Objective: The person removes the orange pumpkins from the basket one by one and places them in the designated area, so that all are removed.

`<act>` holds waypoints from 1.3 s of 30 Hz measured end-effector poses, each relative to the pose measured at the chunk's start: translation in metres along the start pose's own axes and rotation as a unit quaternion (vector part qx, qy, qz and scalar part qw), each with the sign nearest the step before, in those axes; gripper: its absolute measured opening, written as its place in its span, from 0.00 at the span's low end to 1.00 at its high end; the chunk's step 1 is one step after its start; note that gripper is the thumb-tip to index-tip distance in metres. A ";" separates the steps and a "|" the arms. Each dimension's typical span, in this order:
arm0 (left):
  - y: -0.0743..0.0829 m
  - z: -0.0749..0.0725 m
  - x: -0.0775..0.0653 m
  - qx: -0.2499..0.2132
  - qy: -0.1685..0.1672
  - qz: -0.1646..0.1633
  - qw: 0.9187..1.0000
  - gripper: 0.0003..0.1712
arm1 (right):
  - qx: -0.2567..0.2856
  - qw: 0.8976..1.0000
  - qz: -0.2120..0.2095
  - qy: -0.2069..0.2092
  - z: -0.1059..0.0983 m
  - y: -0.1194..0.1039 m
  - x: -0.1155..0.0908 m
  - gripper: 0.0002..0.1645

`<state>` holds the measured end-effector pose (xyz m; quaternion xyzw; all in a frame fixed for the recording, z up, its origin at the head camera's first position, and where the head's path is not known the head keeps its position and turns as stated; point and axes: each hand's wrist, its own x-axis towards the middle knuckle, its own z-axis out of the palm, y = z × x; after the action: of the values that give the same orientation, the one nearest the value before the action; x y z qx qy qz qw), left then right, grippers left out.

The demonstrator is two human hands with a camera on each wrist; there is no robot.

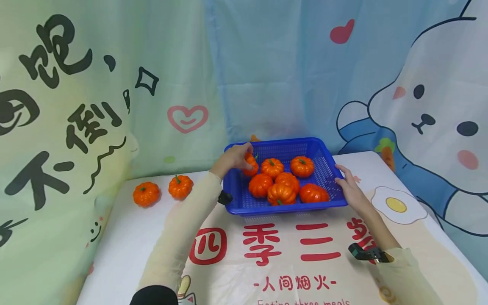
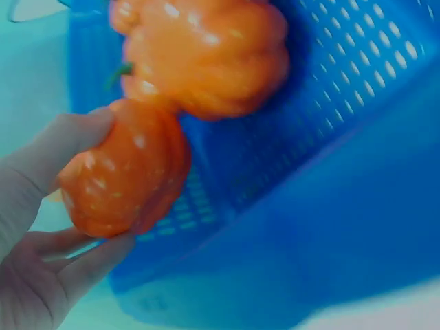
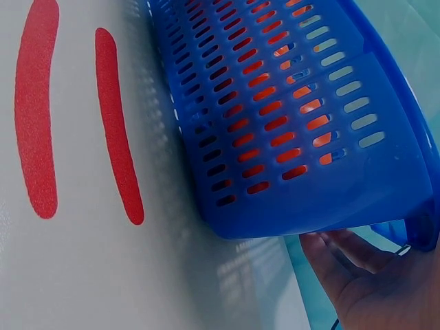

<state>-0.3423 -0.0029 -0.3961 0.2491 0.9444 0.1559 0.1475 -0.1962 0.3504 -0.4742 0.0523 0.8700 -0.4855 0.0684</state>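
Note:
My left hand (image 1: pixel 233 159) holds a small orange pumpkin (image 1: pixel 250 166) at the left end of the blue plastic basket (image 1: pixel 284 209). In the left wrist view its thumb lies on one side of that pumpkin and the fingers on the other, with another pumpkin (image 2: pixel 206 58) right beside it. Several more shiny orange pumpkins with green stems, such as one at the back right (image 1: pixel 302 166), lie in the basket. My right hand (image 1: pixel 348 186) grips the basket's right end; in the right wrist view its fingers (image 3: pixel 337 265) reach in under the rim, partly hidden by the wall.
Two more pumpkins, one farther left (image 1: pixel 146 194) and one nearer the basket (image 1: pixel 181 187), sit on the table at the left. A printed cloth (image 1: pixel 289 262) covers the table in front of the basket. Behind stands a patterned curtain (image 1: pixel 259 76), close to the basket's back.

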 end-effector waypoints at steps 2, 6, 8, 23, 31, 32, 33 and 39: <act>-0.001 -0.005 -0.006 -0.020 0.019 0.029 0.999 0.29 | 0.001 1.000 0.003 -0.001 0.000 0.000 0.000 0.36; -0.006 -0.010 -0.018 -0.060 0.039 0.063 0.995 0.29 | 0.001 1.000 0.002 -0.005 -0.001 -0.001 0.000 0.36; -0.009 -0.011 -0.022 -0.074 0.039 0.068 0.994 0.29 | 0.000 1.000 0.001 -0.005 -0.001 -0.001 0.000 0.36; -0.032 -0.034 -0.074 -0.184 0.082 0.102 0.974 0.32 | -0.008 1.000 0.004 0.000 0.001 0.002 0.003 0.37; -0.061 -0.039 -0.101 -0.242 0.139 0.070 0.958 0.33 | -0.006 1.000 -0.002 0.001 0.000 0.002 0.004 0.36; -0.065 -0.039 -0.102 -0.246 0.150 0.061 0.956 0.34 | -0.006 1.000 -0.003 0.002 0.000 0.002 0.005 0.36; -0.069 -0.038 -0.104 -0.250 0.159 0.052 0.954 0.35 | -0.006 1.000 -0.004 0.002 0.000 0.002 0.005 0.36; -0.090 -0.033 -0.109 -0.265 0.208 0.022 0.941 0.37 | -0.003 1.000 -0.002 0.001 -0.001 0.002 0.004 0.36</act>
<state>-0.3014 -0.1408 -0.3769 0.1840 0.8726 0.4524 0.0055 -0.1995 0.3525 -0.4757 0.0504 0.8715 -0.4832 0.0665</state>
